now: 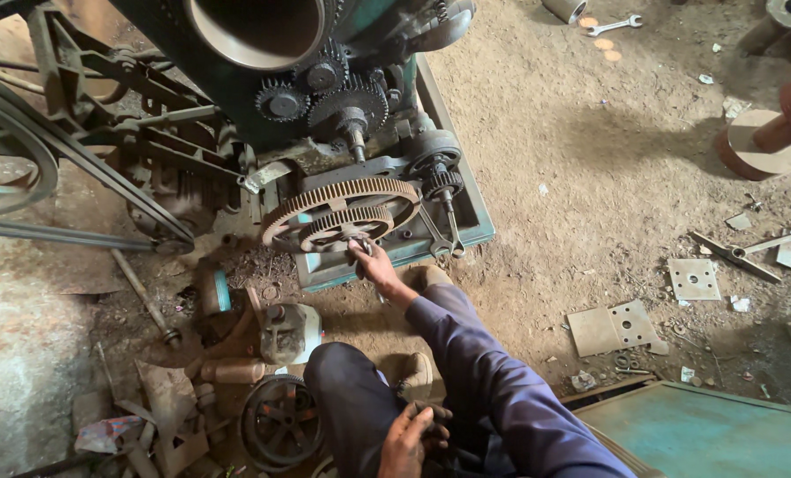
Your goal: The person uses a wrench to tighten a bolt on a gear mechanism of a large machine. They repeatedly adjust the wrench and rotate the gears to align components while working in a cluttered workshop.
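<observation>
1. Head view, looking down: right hand (371, 259) reaches forward on a fully extended arm in a dark blue sleeve (493, 372); wrist roughly level, palm turned toward the machine.
2. Right fingers (357, 251) curl closed on the lower rim of the small gear (347, 227). A thin metal piece may be pinched there too; too small to tell.
3. Small gear lies flat on the face of the large gear (341, 199), whose toothed rim arcs just beyond the fingertips. Both sit at the front of the green machine base (466, 208).
4. Left hand (406, 440) rests low by the knee, near the bottom edge. Fingers bent around something dark; cannot tell what it is, or how tightly they close.
5. Just right of the right fingers: a spanner (437, 233) leans against the base, with a small pinion (443, 181) above it.
6. Further beyond the fingers: a cluster of black gears (325, 93) and a wide tube opening (258, 31).
7. Left of the fingers: drive belts (86, 164) run diagonally across the frame.
8. Below the reaching arm: a spoked pulley wheel (278, 423) and scrap parts on the dirt floor.
9. Well right of the arm: drilled flat plates (612, 327) lie scattered. Nothing lies between the right hand and the gears.
</observation>
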